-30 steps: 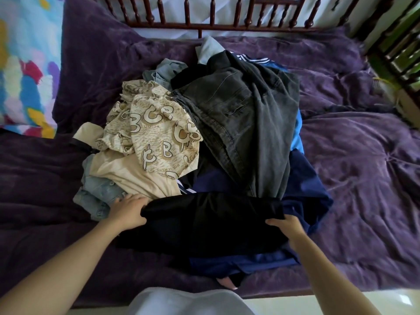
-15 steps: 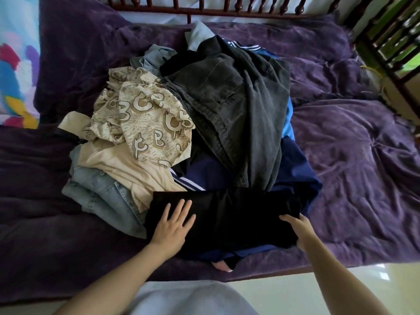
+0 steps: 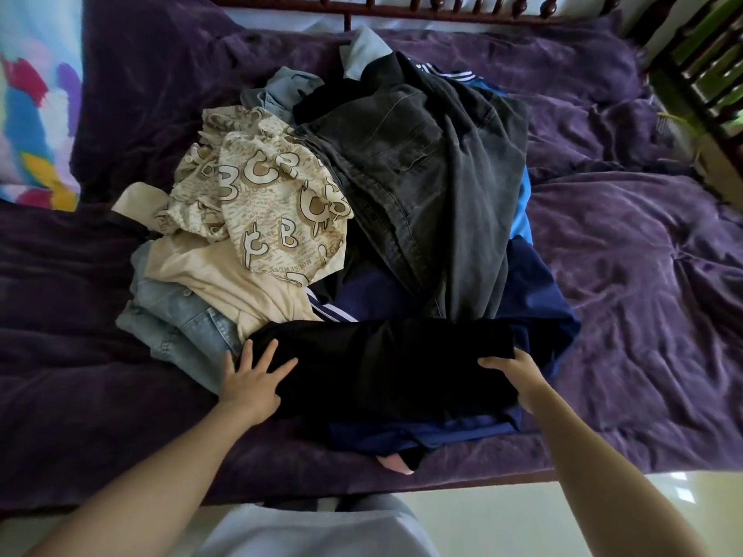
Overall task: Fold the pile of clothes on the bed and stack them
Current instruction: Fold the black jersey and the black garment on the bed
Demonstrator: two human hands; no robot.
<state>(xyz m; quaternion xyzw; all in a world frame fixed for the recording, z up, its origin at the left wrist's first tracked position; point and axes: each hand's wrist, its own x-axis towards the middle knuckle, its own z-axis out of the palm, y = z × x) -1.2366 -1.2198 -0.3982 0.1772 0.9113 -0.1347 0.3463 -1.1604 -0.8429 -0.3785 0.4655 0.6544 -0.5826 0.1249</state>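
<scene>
A black garment [image 3: 394, 367], already doubled into a flat band, is being pressed at the near edge of the clothes pile [image 3: 362, 219] on the purple bedspread [image 3: 643, 295]. The left hand [image 3: 251, 381] is being laid flat on its left end with the fingers spread apart, gripping nothing. The right hand [image 3: 518, 373] is being curled over the right end, thumb on top and fingers tucked beneath, so the cloth appears to be pinched there.

For a clean fold, the wrinkles are best being smoothed outward under the flat palm while the right end is being held taut; the two ends would then be brought together with their edges matched.

Room is being limited on the far side by dark grey jeans [image 3: 434, 186] and a letter-printed beige shirt [image 3: 277, 195], and light blue denim [image 3: 181, 323] is lying just beside the left hand. Open bedspread is being left to the right and to the left, either likely suiting a stack. The near bed edge [image 3: 482, 476] is lying close, and blue fabric [image 3: 422, 432] is nearly reaching it.
</scene>
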